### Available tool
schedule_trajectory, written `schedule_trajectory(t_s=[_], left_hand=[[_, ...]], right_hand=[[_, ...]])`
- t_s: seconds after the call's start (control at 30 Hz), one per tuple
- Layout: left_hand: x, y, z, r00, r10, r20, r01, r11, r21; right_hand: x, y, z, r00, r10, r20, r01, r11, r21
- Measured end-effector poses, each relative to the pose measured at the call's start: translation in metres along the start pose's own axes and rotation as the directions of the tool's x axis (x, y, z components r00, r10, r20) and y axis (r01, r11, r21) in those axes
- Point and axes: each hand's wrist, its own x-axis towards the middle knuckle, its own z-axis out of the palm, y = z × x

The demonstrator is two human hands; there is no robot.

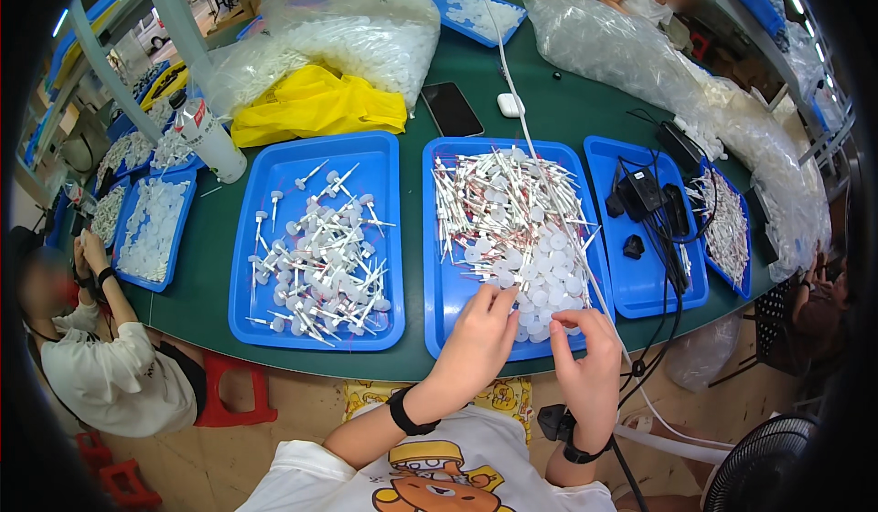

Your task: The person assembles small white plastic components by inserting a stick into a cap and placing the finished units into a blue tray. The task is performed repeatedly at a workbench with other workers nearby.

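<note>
Translucent white discs point(554, 263), overlapping, thin white sticks point(485, 187), jumbled behind them, in 1 blue tray point(442, 304)

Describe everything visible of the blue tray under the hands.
The tray is blue, plastic-looking and rectangular, with rounded corners and a raised rim. It lies flat on the green table, holding thin white sticks toward the far side and pale translucent discs nearer. The left hand and right hand are over its near edge; whether either touches it is unclear. A white cable crosses in front.
</note>
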Motion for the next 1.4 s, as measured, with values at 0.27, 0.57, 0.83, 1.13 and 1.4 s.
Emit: schedule_trajectory(t_s=[0.27, 0.57, 0.83, 1.13, 1.4], left_hand=[[-0.016, -0.001, -0.031, 0.998, -0.048, -0.037, 0.045, 0.996, -0.073], [-0.018, -0.01, -0.043, 0.998, -0.047, -0.04, 0.04, 0.987, -0.157], [-0.017, -0.011, -0.041, 0.999, -0.03, -0.045, 0.022, 0.983, -0.183], [-0.017, -0.011, -0.04, 0.998, -0.014, -0.059, 0.005, 0.989, -0.148], [-0.017, -0.009, -0.041, 0.999, -0.027, -0.039, 0.02, 0.988, -0.151]], right_hand=[[0.042, -0.02, -0.009, 0.981, -0.179, 0.072, 0.191, 0.954, -0.232], [0.113, 0.024, 0.047, 0.961, -0.111, 0.252, 0.224, 0.849, -0.479], [0.112, 0.012, 0.056, 0.956, 0.012, 0.292, 0.174, 0.778, -0.604], [0.114, 0.018, 0.052, 0.971, 0.057, 0.232, 0.034, 0.928, -0.37], [0.115, 0.019, 0.056, 0.957, 0.03, 0.289, 0.095, 0.908, -0.409]])
